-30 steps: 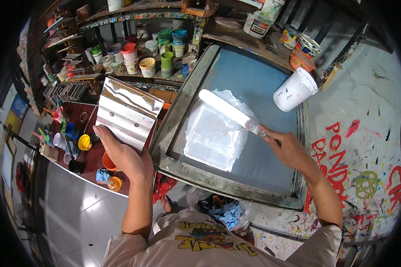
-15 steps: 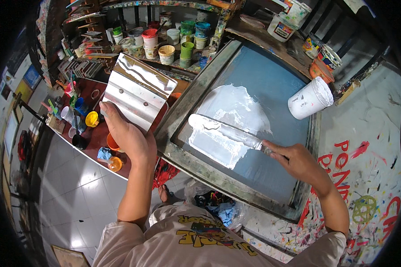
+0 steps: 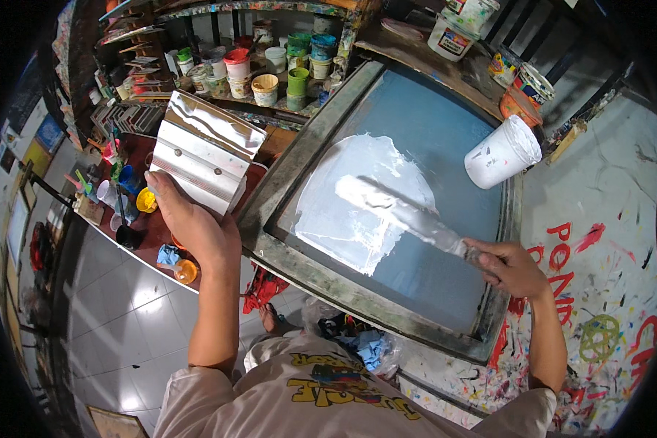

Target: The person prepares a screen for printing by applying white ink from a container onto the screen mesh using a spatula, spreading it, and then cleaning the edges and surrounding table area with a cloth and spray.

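- Room: cluttered paint workspace, tiled floor [image 3: 109,321] at left, loaded shelf [image 3: 321,109] behind, paint-marked pale wall [image 3: 613,233] at right.
- Far left: red tabletop [image 3: 157,225] with small containers. Yellow cup [image 3: 147,200] has yellow stuff inside; dark cup [image 3: 129,236] just nearer the person, contents unclear. Orange container [image 3: 187,272] near the tabletop's front edge, beside a blue cloth [image 3: 169,254].
- Left hand [image 3: 197,226]: clamped on silver metal tool [image 3: 204,166], thumb on near face, other fingers hidden. Tool is held up left of the framed screen, clear of it.
- On shelf, left to right: red-rimmed pot [image 3: 237,66], pot with pale orange content [image 3: 264,90], green pot [image 3: 297,89].
- Centre: framed screen [image 3: 445,285], blue-grey mesh, dark worn frame. White paste [image 3: 321,208] spread over its left-middle part.
- Spatula [image 3: 409,213]: over the screen, blade coated white. Long axis slants from right hand up-left, tip above the paste patch; touching or not, can't tell.
- Right hand [image 3: 509,267]: fingers closed round spatula handle, over screen's right side. Paste lies left of this hand.
- Right: white tub [image 3: 502,152] at screen's far right, beyond right hand and nearer it than left hand. Smeared white outside; contents not visible.
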`<state>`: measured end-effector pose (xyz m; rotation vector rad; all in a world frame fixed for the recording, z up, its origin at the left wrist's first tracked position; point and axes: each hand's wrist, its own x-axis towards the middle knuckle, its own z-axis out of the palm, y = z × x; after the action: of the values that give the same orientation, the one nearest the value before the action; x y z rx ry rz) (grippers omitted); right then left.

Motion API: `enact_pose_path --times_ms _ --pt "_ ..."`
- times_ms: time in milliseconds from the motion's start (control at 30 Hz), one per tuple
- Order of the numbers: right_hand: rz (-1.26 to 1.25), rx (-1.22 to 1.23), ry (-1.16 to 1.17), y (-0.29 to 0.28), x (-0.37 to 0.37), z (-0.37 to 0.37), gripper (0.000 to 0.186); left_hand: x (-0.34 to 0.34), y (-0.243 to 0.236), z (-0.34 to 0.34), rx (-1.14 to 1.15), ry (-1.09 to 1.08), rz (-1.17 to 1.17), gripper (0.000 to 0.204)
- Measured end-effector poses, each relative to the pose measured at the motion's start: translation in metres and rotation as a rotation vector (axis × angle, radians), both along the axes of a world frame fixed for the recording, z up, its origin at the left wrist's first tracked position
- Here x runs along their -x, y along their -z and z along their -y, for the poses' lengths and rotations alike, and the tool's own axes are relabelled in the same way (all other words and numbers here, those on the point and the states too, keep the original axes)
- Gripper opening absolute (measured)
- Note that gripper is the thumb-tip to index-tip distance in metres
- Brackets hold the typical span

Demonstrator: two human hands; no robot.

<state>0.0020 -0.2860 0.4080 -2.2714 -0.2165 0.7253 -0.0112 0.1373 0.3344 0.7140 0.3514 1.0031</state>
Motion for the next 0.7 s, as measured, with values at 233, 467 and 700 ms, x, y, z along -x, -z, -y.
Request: enact_pose_path --times_ms 233,467,700 --pt "0.249 0.18 0.194 0.01 0.032 0.037 0.036 -0.004 0.011 -0.006 -0.08 -0.034 -0.01 0.062" --pt "0.658 0.337 -0.082 0.033 0.044 0.04 0.038 -0.003 0.014 -0.001 -0.167 -0.092 -0.045 0.067" --pt "0.625 0.466 -0.25 0.034 0.06 0.027 0.044 -0.001 0.001 0.009 -0.086 -0.057 -0.009 0.068"
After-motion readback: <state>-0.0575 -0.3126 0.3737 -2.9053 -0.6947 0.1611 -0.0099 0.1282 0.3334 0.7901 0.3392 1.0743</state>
